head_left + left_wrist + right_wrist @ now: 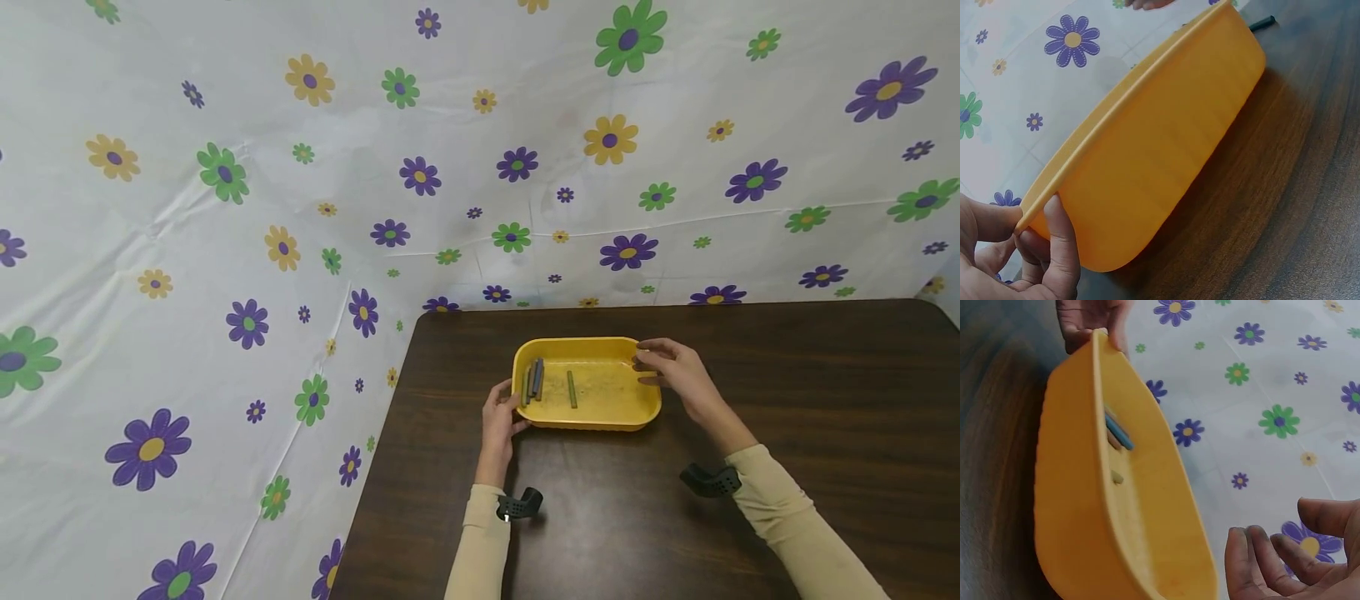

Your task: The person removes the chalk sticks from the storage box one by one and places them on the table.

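Note:
A yellow plastic tray (pixel 611 392) lies near the table's far side. My left hand (pixel 498 427) pinches its left rim; in the left wrist view the thumb is over the rim and fingers are against the outer wall. Several chalk- or crayon-like sticks, one of them blue (pixel 1119 432), lie together at the tray's left end. Apart from them lies a single olive-green stick (pixel 572 390). My right hand (pixel 684 379) is beside the tray's right end. Its fingers (pixel 1272 562) are loosely bent, with nothing between them, apart from the wall in the right wrist view.
The tray stands on a dark wood-grain table (pixel 825 400). A white flower-patterned sheet (pixel 525 117) hangs behind and to the left. Beyond the tray's far end is a dark green stick-like thing (pixel 1263 24); I cannot tell what it is. Black wrist cameras (pixel 708 481) sit on both sleeves.

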The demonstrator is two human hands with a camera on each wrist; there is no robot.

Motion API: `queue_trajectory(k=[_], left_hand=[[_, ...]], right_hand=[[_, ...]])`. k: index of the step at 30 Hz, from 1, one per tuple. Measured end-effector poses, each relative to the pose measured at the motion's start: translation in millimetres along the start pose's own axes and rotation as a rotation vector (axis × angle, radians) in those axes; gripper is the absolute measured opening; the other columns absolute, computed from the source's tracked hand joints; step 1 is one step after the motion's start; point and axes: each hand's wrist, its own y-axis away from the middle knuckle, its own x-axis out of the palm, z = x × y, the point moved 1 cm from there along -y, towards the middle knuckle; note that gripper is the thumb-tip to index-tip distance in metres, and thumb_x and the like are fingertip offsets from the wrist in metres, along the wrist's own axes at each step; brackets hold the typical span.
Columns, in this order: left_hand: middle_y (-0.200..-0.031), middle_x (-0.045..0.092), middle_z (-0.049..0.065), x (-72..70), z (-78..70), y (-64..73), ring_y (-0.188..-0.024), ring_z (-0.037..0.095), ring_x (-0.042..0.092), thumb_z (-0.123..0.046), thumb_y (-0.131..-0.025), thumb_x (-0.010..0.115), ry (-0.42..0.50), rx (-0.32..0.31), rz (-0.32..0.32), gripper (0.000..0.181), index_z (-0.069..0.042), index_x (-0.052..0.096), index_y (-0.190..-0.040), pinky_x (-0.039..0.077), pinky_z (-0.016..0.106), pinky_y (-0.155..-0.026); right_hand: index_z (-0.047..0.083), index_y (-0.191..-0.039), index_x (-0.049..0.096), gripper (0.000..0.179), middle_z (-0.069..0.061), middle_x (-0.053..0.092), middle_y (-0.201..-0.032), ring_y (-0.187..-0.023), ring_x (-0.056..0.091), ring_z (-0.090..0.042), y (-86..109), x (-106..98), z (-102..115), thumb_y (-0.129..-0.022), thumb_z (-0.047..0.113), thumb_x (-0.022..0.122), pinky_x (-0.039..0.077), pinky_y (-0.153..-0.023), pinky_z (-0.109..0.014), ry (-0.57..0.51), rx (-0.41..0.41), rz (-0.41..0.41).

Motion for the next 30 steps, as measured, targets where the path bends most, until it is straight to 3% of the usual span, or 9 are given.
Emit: queue_trajectory(k=[7, 20, 30], left_hand=[[-0.118, 0.063, 0.025, -2.6, -0.3, -1.5, -0.085, 0.024, 0.067, -0.013, -0.104, 0.059, 0.032, -0.041, 0.027, 0.041, -0.006, 0.056, -0.145, 0.056, 0.029, -0.063], [-0.124, 0.066, 0.024, -4.1, -3.6, -2.8, -0.084, 0.019, 0.068, -0.015, -0.105, 0.058, 0.098, -0.116, 0.043, 0.040, -0.008, 0.056, -0.144, 0.055, 0.030, -0.065], [-0.126, 0.064, 0.025, -4.6, -2.4, -3.0, -0.082, 0.018, 0.066, -0.017, -0.105, 0.059, 0.078, -0.100, 0.037, 0.041, -0.007, 0.055, -0.145, 0.055, 0.030, -0.065]], right_hand=[[-0.012, -0.146, 0.043, 0.057, -0.031, 0.058, -0.133, -0.112, 0.067, -0.028, -6.9, 16.0, -8.7, -0.108, 0.027, 0.059, 0.052, -0.099, -0.051, -0.016, 0.038, 0.030], [-0.014, -0.144, 0.045, 0.055, -0.029, 0.062, -0.127, -0.111, 0.066, -0.033, -16.8, 42.8, -19.3, -0.107, 0.024, 0.060, 0.056, -0.093, -0.045, -0.031, 0.060, 0.060], [-0.016, -0.142, 0.045, 0.052, -0.038, 0.058, -0.131, -0.116, 0.064, -0.044, -26.4, 62.0, -27.4, -0.105, 0.017, 0.061, 0.057, -0.092, -0.048, -0.041, 0.060, 0.091]])
